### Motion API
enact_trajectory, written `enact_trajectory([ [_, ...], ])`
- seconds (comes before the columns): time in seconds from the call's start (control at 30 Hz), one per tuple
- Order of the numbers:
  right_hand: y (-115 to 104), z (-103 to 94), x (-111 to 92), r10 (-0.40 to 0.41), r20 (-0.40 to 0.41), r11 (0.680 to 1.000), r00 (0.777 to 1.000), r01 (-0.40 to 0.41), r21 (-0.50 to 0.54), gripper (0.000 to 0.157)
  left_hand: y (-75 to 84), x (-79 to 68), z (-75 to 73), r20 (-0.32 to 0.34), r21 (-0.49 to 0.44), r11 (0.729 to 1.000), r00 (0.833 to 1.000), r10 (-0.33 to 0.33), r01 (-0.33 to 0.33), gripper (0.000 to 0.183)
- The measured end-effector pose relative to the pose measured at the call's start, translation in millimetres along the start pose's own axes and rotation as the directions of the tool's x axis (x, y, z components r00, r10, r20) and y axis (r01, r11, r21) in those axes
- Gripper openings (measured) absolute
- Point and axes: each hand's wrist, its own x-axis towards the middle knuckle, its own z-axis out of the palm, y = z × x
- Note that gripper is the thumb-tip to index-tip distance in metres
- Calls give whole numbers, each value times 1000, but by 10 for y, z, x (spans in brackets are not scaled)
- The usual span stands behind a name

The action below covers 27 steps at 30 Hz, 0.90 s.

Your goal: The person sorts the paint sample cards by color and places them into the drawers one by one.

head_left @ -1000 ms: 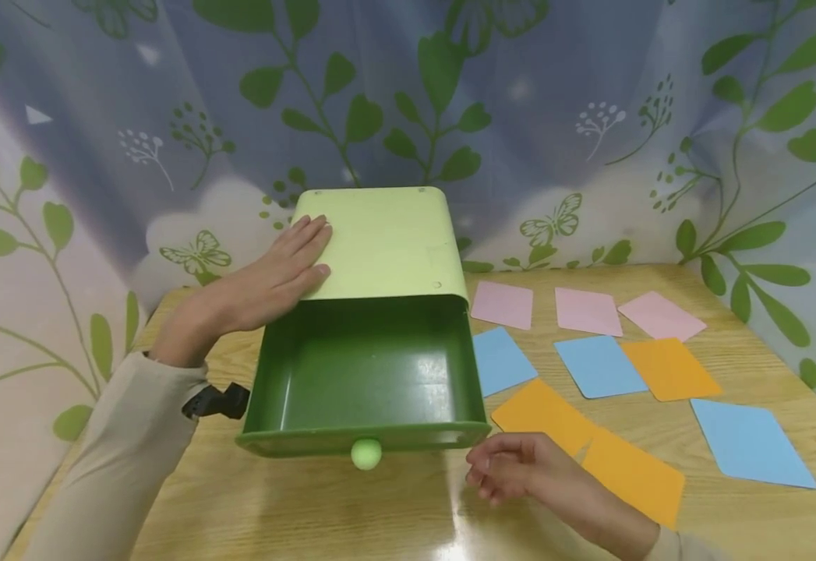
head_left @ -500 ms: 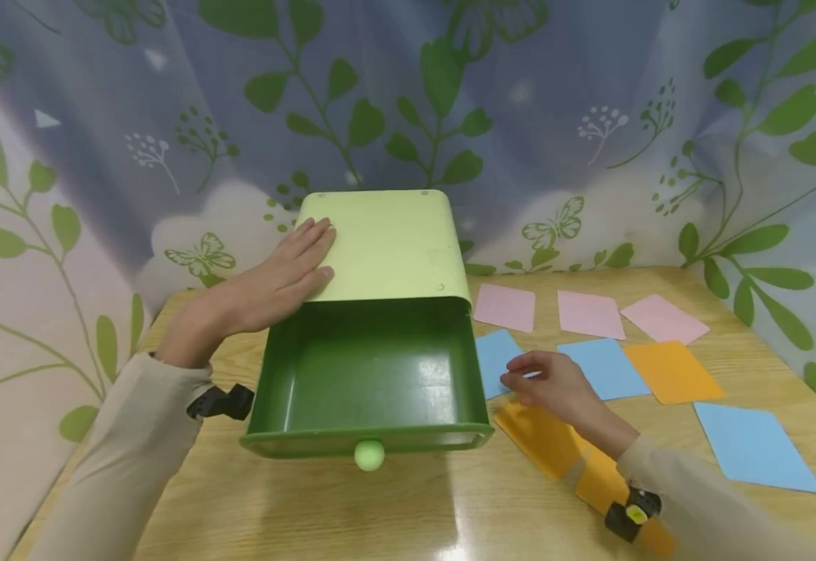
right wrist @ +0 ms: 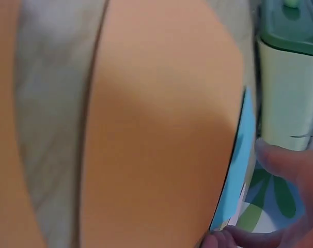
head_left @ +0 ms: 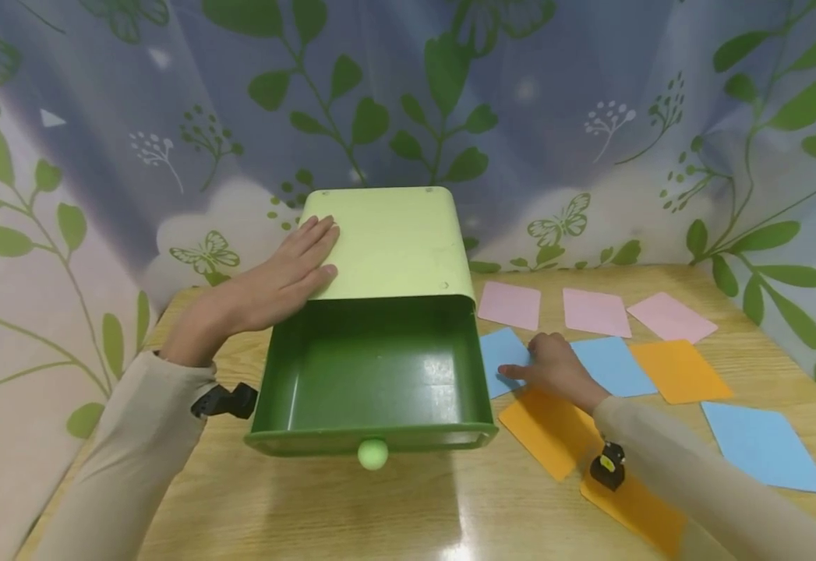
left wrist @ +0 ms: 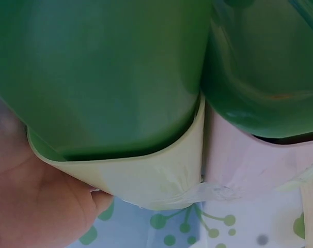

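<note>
My left hand rests flat on top of a light-green drawer box, fingers straight. Its dark-green drawer is pulled out, with a round light-green knob in front; nothing shows inside. To the right of the drawer, my right hand is over a blue card, thumb held apart from the fingers. In the right wrist view, its fingertips are at the lower end of that blue card, and whether they touch it is unclear. An orange card lies just in front of the hand.
More cards lie on the wooden table: several pink ones at the back, other blue cards and orange cards to the right. In the left wrist view, a pink box adjoins the light-green one. A leaf-patterned curtain hangs behind.
My right hand has moved from beside the drawer's front corner up and away over the orange card to the blue card, and its thumb and fingers have spread. The left hand has stayed put.
</note>
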Motion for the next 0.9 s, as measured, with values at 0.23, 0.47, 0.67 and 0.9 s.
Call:
enact_trajectory([
  [0.23,-11,31,59,8,-6,1000,1000,-8,7,51,10,0,-1,-2,2,1000,1000,-1,1,62],
  [0.47,84,-10,68,-21,-22,995,1000,23,97,40,9,0,4,-6,0,1000,1000,-2,2,62],
  [0.67,185,-129,19,-80,-58,983,995,89,163,27,-5,6,10,-6,-2,1000,1000,2,-2,62],
  [0.9,256,-372,7,-8,102,909,995,-35,416,38,2,9,-2,-3,8,1000,1000,3,-3,62],
])
